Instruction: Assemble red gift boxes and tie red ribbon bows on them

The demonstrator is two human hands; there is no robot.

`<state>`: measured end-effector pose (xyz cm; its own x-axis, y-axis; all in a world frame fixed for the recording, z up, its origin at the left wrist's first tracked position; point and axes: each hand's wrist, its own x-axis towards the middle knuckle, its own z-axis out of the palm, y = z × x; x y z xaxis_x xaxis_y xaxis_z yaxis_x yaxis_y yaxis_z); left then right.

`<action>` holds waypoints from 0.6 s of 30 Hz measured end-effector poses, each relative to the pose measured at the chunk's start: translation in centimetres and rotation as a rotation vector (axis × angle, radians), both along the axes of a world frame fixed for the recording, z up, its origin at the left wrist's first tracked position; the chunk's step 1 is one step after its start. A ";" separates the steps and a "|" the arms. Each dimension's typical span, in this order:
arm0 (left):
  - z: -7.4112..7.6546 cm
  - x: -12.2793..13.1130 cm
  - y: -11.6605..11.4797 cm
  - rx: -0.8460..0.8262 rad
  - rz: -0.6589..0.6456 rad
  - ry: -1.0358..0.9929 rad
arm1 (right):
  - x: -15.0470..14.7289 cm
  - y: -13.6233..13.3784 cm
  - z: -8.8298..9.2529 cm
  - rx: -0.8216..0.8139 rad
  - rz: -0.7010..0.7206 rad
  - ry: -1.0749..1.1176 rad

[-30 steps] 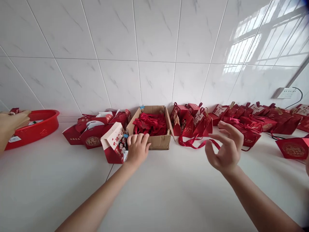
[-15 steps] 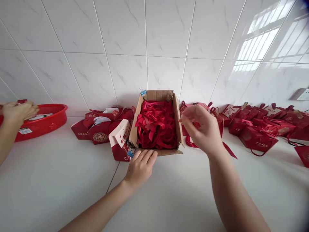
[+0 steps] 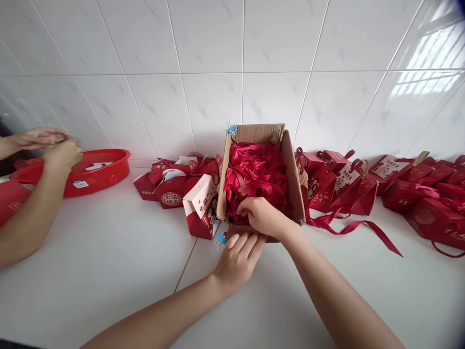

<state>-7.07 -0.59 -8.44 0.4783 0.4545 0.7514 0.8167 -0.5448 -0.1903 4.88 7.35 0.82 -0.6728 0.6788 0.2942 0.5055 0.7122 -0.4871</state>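
White marbled tiles (image 3: 214, 99) rise behind the pale tabletop (image 3: 145, 286) at which we work, with window light reflected well beyond our hands at the upper right. Red ribbons (image 3: 259, 167) lie heaped in a tangle directly beneath and just beyond our right hand (image 3: 261, 216), whose fingers curl into the near end of the pile; we cannot tell whether they pinch a strand. Around that hand stand the walls of the cardboard box (image 3: 297, 194) that holds the heap. Just nearer to us, our left hand (image 3: 237, 264) lays its fingers over the box's lowered front flap, and with the thumb hidden we cannot tell if it grasps or only presses. Beside those fingers, to their left, sits a blue binder clip (image 3: 222, 238); another blue clip (image 3: 232, 130) tops the far left corner. Left of both hands we have a cream-and-red gift box (image 3: 198, 206), then a cluster of red boxes (image 3: 170, 193). Right of our grip stand red handled boxes (image 3: 327, 182), a loose ribbon (image 3: 359, 224) trailing before them, and more red boxes (image 3: 436, 215) farther out. Well to our left, another person's hands (image 3: 64, 156) meet above a red plastic basket (image 3: 109, 177).
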 end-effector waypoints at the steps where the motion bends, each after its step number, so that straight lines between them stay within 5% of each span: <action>1: -0.1 0.0 -0.1 -0.009 0.004 0.004 | -0.1 0.2 -0.4 -0.016 0.010 -0.034; 6: 0.0 0.0 -0.3 -0.038 0.004 0.014 | 1.2 1.4 -1.4 -0.013 -0.059 -0.122; 18: 0.4 0.1 -0.3 -0.080 -0.001 -0.023 | 5.4 2.9 0.7 0.123 -0.220 0.127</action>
